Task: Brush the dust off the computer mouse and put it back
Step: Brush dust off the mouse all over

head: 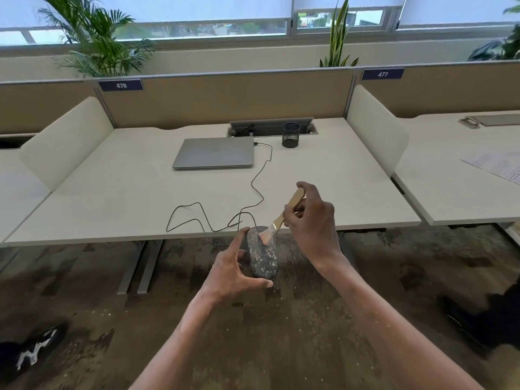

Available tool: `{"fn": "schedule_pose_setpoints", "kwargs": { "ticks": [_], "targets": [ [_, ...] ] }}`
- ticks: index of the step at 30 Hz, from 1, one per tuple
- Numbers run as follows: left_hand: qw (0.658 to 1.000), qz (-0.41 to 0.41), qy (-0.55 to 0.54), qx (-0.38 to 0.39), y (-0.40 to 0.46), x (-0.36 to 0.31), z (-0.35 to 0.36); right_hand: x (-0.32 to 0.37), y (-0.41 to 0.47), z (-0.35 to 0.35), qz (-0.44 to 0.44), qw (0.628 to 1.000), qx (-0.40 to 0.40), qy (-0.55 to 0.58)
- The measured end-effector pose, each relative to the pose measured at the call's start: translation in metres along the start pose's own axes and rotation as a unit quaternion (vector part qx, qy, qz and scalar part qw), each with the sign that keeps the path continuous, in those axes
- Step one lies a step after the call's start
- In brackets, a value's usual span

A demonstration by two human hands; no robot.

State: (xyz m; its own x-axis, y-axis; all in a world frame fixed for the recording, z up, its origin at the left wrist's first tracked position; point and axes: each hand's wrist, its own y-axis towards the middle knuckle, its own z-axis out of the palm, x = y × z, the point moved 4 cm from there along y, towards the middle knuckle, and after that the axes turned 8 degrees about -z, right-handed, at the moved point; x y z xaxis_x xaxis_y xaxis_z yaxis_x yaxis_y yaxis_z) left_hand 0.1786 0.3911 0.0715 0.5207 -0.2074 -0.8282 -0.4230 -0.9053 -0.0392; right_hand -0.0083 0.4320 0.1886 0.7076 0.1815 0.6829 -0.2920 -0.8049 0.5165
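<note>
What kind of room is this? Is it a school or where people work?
Most likely an office with shared desks. The long white desk is split by dividers, numbered tags like 476 mark each seat, and a closed laptop sits plugged in.

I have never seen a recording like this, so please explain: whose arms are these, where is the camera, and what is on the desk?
There is no machine: a person wears one camera on the head, looking down at their own arms. The left hand holds a dusty computer mouse just off the desk's front edge, above the floor. The right hand holds a small brush, bristles on the mouse. On the desk lie a closed laptop, the mouse's cable and a black pen holder.
</note>
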Motion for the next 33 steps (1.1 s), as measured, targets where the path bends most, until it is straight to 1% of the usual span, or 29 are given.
{"fn": "schedule_pose_setpoints", "kwargs": {
  "ticks": [3, 6, 9, 11, 14, 18, 22, 25, 27, 33],
  "targets": [
    [1.0, 0.002, -0.003, 0.001, 0.0, 0.0, 0.001, 0.001, 0.001, -0.005, -0.007, 1.0, -0.018, -0.001],
    [1.0, 0.005, -0.011, -0.004, 0.002, -0.001, 0.001, 0.003, 0.001, -0.002, -0.011, 1.0, -0.012, 0.006],
    [1.0, 0.005, -0.005, -0.005, 0.003, -0.002, 0.002, 0.0, 0.0, -0.004, -0.012, 1.0, -0.008, -0.022],
    [1.0, 0.007, -0.004, -0.002, 0.002, -0.001, 0.003, -0.002, 0.001, -0.008, -0.014, 0.999, -0.019, -0.039],
    [1.0, 0.009, -0.006, -0.002, 0.003, -0.003, 0.004, -0.003, 0.005, -0.009, -0.009, 0.999, -0.03, -0.02],
    [1.0, 0.019, -0.015, 0.0, 0.004, -0.005, 0.006, -0.007, 0.006, -0.006, 0.005, 1.0, -0.019, -0.011],
    [1.0, 0.007, -0.002, -0.002, 0.003, -0.003, 0.004, -0.016, 0.006, -0.012, 0.021, 0.999, -0.02, -0.025],
    [1.0, -0.002, 0.008, -0.006, 0.004, -0.002, 0.003, -0.017, 0.011, -0.013, 0.035, 0.999, -0.034, 0.009],
    [1.0, -0.004, 0.008, -0.009, 0.005, -0.002, 0.002, -0.017, 0.013, -0.009, 0.044, 0.998, -0.03, 0.03],
    [1.0, -0.012, 0.008, -0.002, 0.006, 0.005, -0.001, -0.033, 0.007, -0.005, 0.086, 0.996, -0.012, 0.027]
  ]
}}
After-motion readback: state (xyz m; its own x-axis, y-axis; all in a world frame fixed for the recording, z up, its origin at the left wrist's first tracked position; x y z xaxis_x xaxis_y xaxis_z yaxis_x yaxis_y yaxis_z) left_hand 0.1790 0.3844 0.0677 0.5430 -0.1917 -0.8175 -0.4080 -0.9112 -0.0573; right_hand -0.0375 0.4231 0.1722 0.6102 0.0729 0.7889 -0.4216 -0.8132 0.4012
